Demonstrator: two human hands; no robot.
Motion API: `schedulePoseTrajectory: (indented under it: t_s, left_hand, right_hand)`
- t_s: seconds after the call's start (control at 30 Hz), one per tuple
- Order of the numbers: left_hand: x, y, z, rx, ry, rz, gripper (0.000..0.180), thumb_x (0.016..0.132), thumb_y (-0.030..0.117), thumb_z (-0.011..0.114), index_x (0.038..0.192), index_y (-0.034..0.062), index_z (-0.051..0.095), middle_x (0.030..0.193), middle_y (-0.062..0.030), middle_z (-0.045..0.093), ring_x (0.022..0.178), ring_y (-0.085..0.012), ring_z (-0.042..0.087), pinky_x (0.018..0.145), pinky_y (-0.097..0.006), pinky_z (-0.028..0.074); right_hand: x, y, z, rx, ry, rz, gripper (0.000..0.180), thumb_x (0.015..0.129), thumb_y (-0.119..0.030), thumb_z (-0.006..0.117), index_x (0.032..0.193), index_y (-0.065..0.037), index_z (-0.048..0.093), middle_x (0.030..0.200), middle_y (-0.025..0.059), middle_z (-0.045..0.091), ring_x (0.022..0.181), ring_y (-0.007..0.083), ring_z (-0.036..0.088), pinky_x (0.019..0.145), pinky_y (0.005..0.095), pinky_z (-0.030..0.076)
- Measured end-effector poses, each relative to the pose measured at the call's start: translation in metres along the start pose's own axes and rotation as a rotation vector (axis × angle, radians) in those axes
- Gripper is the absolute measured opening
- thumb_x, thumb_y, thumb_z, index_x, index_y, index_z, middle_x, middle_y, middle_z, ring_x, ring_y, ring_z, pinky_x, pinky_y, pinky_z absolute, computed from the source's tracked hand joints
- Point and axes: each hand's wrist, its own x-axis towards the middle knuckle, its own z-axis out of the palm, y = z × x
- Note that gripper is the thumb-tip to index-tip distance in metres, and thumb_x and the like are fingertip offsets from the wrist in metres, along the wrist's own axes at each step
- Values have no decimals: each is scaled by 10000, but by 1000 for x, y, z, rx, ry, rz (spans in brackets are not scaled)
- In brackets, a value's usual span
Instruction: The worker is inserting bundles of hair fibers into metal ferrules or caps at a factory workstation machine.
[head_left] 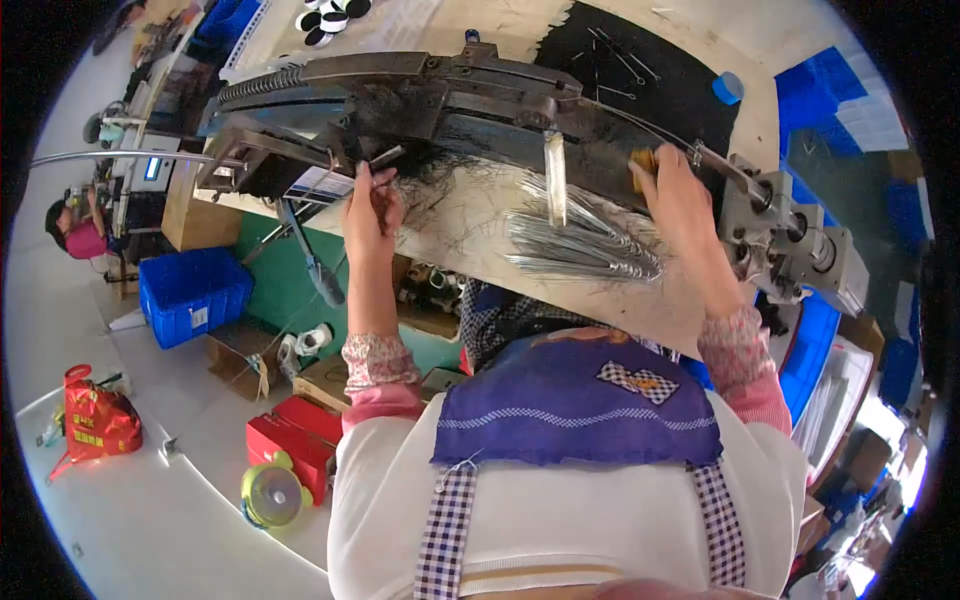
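My left hand (372,205) is pinched on a thin metal wire piece at the left end of a long dark metal machine (450,95) on a wooden workbench (480,250). My right hand (672,185) grips a small yellowish handle on the machine's right part. A bundle of thin silvery wires (580,240) lies on the bench between my hands. A flat metal strip (555,175) hangs from the machine above the bundle.
A blue crate (195,295), cardboard boxes (240,355), a red box (290,440) and a red bag (95,420) sit on the floor at left. Another person (75,230) sits far left. Blue bins (815,345) stand to the right. Rollers (790,235) form the machine's right end.
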Motion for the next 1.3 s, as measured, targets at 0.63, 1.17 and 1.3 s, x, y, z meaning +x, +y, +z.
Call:
schedulePoseTrajectory:
  t_s: [0.63, 1.17, 1.3]
  left_hand:
    - [-90, -34, 221, 54, -1044, -503, 271, 962, 299, 515, 804, 80, 520, 549, 66, 308, 431, -65, 295, 404, -227, 201]
    - [-91, -36, 206, -95, -599, -113, 259, 977, 288, 495, 858, 64, 550, 544, 40, 364, 446, -63, 294, 415, -227, 233]
    - [-92, -35, 203, -117, -634, -138, 287, 979, 318, 488, 876, 56, 544, 554, 19, 401, 440, -87, 346, 421, -233, 267]
  right_hand:
    - [-77, 23, -110, 435, -315, -136, 188, 788, -128, 671, 843, 8, 552, 756, 151, 576, 668, 300, 581, 623, 351, 456]
    - [78, -6, -79, 494, -322, -361, 195, 795, -76, 594, 969, -11, 651, 815, 152, 659, 726, 278, 645, 659, 375, 507]
    - [80, -10, -99, 667, -517, -108, 278, 885, -109, 584, 1104, 62, 599, 752, 73, 643, 632, 108, 595, 599, 264, 510]
